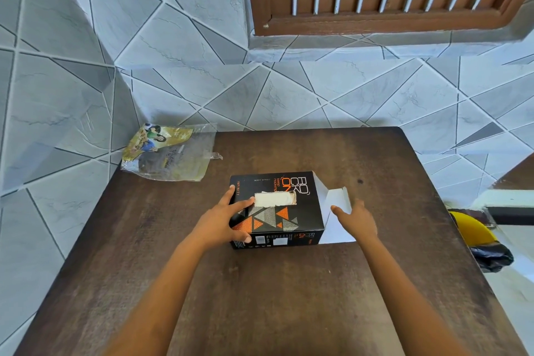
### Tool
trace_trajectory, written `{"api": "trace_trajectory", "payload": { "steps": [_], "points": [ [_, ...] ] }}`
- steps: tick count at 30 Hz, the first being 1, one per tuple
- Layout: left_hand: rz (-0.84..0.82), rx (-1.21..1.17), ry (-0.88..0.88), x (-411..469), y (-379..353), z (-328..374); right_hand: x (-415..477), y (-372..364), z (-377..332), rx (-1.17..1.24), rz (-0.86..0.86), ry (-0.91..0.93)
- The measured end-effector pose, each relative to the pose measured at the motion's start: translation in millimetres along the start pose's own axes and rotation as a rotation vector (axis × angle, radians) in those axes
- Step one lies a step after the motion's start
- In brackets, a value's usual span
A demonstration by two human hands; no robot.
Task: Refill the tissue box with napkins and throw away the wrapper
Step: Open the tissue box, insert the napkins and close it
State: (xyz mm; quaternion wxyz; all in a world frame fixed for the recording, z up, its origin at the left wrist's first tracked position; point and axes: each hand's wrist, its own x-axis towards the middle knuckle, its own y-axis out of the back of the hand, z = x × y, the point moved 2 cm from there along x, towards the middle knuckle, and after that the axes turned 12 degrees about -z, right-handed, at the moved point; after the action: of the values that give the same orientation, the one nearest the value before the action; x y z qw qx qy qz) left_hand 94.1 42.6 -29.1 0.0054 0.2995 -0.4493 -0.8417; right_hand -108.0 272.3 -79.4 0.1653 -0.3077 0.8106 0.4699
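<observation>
Two jobs left, by look of it: napkins (274,199) showing through slot of box (277,220), yet end flap (336,211) open, wrapper (170,156) flat on table beyond box's far-left corner, well apart from both hands. Left hand (225,220) spread on box's left end, steadying; right hand (357,218) fingers straight, touching flap at box's right end

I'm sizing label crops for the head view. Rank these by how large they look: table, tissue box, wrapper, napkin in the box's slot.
1. table
2. tissue box
3. wrapper, only slightly smaller-looking; it lies farther from the camera, so true size is unsure
4. napkin
</observation>
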Motion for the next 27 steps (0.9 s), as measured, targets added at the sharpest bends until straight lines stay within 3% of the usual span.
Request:
{"api": "trace_trajectory", "payload": {
  "steps": [6,11,14,17,22,27],
  "points": [
    [0.001,-0.006,0.000,-1,0,0,1,6,-8,0.104,0.035,0.100],
    [-0.002,-0.012,-0.001,-2,0,2,1,-2,-4,0.261,0.086,-0.054],
    [-0.007,-0.011,0.000,-3,1,4,5,-4,2,0.238,0.010,-0.065],
    [-0.007,-0.011,0.003,-4,1,3,6,2,1,0.218,0.013,0.054],
    [-0.009,-0.007,0.005,-2,1,2,-3,-5,1,-0.067,-0.169,0.283],
    [-0.008,0.007,0.024,0,0,2,-1,-5,-3,-0.103,-0.200,0.351]
  ]
}}
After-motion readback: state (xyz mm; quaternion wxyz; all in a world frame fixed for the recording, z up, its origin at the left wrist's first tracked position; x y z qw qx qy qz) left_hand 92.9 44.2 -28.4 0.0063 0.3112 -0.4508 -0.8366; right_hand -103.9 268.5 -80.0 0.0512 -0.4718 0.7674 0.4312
